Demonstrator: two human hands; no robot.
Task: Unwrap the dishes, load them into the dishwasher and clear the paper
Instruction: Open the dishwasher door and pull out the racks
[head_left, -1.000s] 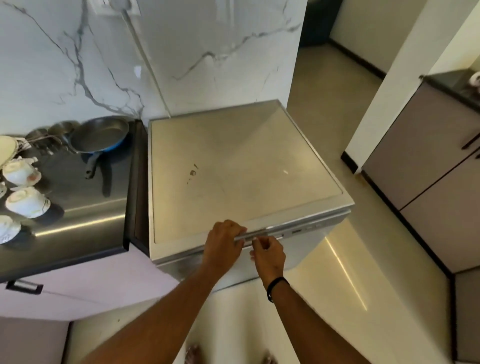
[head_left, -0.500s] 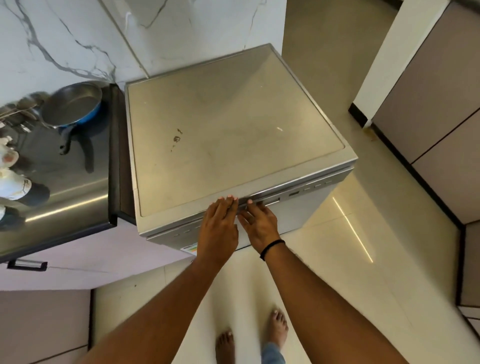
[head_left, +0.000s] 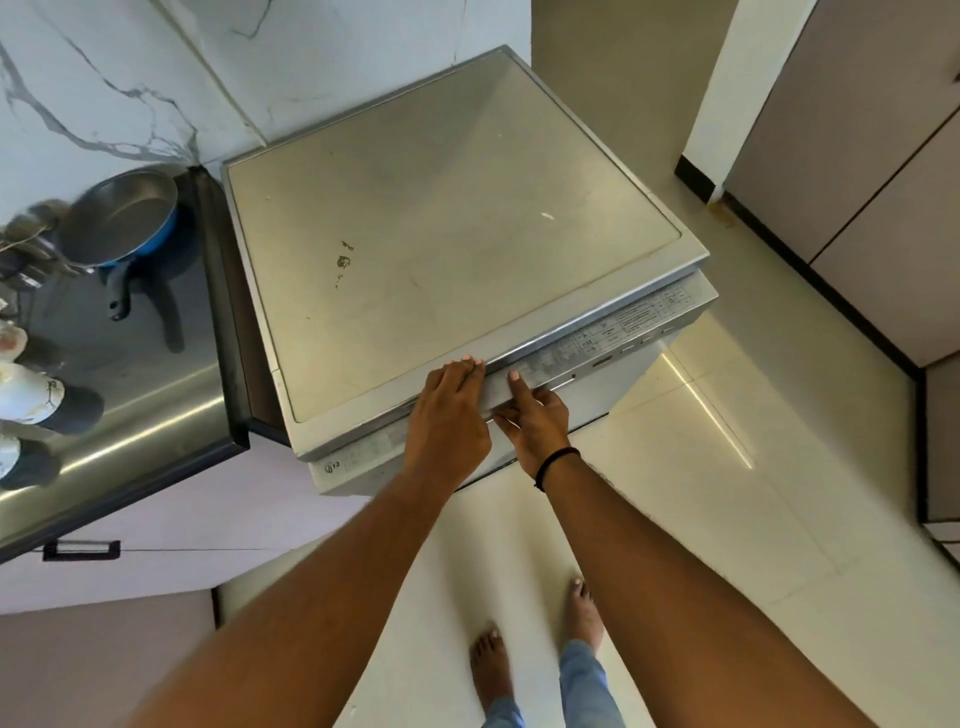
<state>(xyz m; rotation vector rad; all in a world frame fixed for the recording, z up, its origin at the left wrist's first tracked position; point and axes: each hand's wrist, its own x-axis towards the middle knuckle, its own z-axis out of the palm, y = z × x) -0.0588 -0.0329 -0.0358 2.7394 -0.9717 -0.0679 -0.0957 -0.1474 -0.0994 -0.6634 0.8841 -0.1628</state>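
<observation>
So the steel surface (head_left: 130, 415) sits at 9 o'clock, butted right up against the dishwasher. On it, up around 10 o'clock, there's a blue frying pan (head_left: 122, 215) with its black handle pointing toward the front edge. Some metal utensils (head_left: 26, 239) are piled just beside the pan. A few white wrapped dishes (head_left: 26, 397) line the far edge at 9 o'clock, cut off by the frame.

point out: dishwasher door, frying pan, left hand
dishwasher door (head_left: 613, 345), head view, on the control strip along its top edge.
frying pan (head_left: 122, 215), head view, on the inside of the bowl.
left hand (head_left: 449, 415), head view, on the back of the hand.
</observation>
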